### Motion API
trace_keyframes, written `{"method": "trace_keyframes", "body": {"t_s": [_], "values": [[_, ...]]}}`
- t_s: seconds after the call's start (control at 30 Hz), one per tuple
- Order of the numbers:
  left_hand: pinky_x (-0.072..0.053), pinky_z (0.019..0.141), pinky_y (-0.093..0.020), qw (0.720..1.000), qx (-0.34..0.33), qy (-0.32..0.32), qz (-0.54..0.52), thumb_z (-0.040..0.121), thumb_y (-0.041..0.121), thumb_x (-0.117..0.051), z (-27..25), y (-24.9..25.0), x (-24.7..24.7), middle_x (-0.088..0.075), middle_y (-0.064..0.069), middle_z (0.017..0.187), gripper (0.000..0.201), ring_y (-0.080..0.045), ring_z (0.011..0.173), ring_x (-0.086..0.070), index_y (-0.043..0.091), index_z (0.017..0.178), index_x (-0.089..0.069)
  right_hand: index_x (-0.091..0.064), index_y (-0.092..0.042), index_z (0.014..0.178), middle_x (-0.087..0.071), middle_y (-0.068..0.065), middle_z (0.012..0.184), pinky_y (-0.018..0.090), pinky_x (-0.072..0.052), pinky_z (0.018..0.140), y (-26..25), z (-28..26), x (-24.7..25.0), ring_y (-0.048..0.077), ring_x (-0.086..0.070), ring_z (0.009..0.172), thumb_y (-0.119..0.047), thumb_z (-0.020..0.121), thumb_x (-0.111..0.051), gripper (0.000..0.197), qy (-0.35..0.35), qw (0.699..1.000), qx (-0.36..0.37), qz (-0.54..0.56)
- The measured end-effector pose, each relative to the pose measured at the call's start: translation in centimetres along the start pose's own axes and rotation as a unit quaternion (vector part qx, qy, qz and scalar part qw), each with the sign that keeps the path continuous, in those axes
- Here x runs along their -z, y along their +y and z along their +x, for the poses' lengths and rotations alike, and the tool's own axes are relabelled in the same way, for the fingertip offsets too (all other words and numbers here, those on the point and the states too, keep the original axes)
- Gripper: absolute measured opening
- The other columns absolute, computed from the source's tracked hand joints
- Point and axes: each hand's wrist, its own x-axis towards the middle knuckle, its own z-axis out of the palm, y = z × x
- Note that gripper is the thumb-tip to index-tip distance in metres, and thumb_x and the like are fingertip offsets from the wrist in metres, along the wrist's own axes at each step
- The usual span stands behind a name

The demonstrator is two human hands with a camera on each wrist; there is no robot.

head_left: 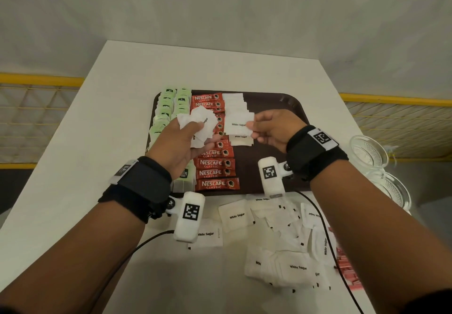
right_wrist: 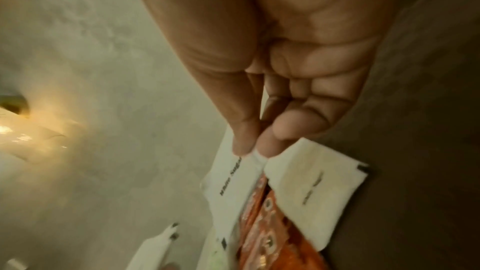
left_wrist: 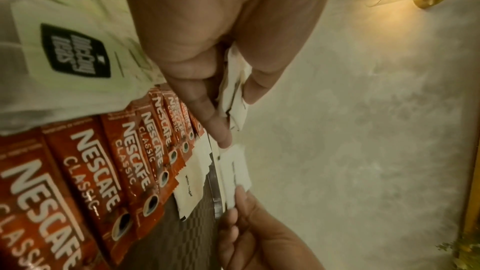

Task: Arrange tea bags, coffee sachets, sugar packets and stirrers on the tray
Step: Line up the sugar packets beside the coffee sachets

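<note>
A dark brown tray [head_left: 288,104] lies mid-table. On it run two columns of green tea bags [head_left: 168,108], a column of red coffee sachets [head_left: 215,173] and a column of white sugar packets [head_left: 236,104]. Above the sachets my left hand [head_left: 193,132] grips a bunch of sugar packets [head_left: 204,123], seen edge-on in the left wrist view as sugar packets [left_wrist: 233,98]. My right hand [head_left: 254,125] pinches one sugar packet [head_left: 238,124] by its right edge, over the sugar column; the same packet [right_wrist: 231,180] hangs from my thumb and fingertip in the right wrist view. No stirrers are visible.
A loose heap of sugar packets [head_left: 288,247] lies on the white table [head_left: 97,142] in front of the tray. Red packets [head_left: 346,269] lie at the right edge, under my right forearm. Empty glass bowls [head_left: 369,152] stand right of the tray. Wrist cables trail over the table.
</note>
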Motion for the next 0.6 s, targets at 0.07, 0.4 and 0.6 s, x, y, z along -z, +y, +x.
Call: {"method": "trace_keyframes", "body": {"t_s": [0.07, 0.4, 0.6], "values": [[-0.061, 0.078, -0.032, 1.0, -0.003, 0.0, -0.005, 0.101, 0.011, -0.051, -0.2, 0.0, 0.4, -0.063, -0.013, 0.126, 0.038, -0.03, 0.099, -0.072, 0.016, 0.137, -0.044, -0.063, -0.001, 0.11, -0.067, 0.01, 0.077, 0.02, -0.052, 0.055, 0.8, 0.4, 0.7, 0.011, -0.059, 0.058, -0.004, 0.083, -0.072, 0.028, 0.02, 0.999, -0.028, -0.019], [-0.062, 0.077, -0.034, 1.0, 0.01, 0.004, -0.025, 0.099, 0.015, -0.052, -0.6, 0.1, 0.4, -0.061, -0.017, 0.129, 0.041, -0.035, 0.098, -0.072, 0.016, 0.139, -0.042, -0.061, -0.006, 0.109, -0.066, 0.011, 0.086, 0.024, -0.051, 0.063, 2.0, 1.8, -0.3, 0.012, -0.057, 0.062, -0.011, 0.089, -0.068, 0.022, 0.048, 0.983, -0.112, -0.139], [-0.059, 0.082, -0.036, 0.999, 0.021, 0.002, -0.028, 0.1, 0.015, -0.048, -0.8, 0.0, 1.0, -0.062, -0.018, 0.128, 0.039, -0.036, 0.1, -0.071, 0.016, 0.138, -0.042, -0.062, -0.007, 0.111, -0.067, 0.011, 0.092, 0.026, -0.051, 0.068, 2.1, 2.2, 0.0, 0.012, -0.055, 0.065, -0.013, 0.09, -0.067, 0.023, 0.056, 0.98, -0.118, -0.149]]}}
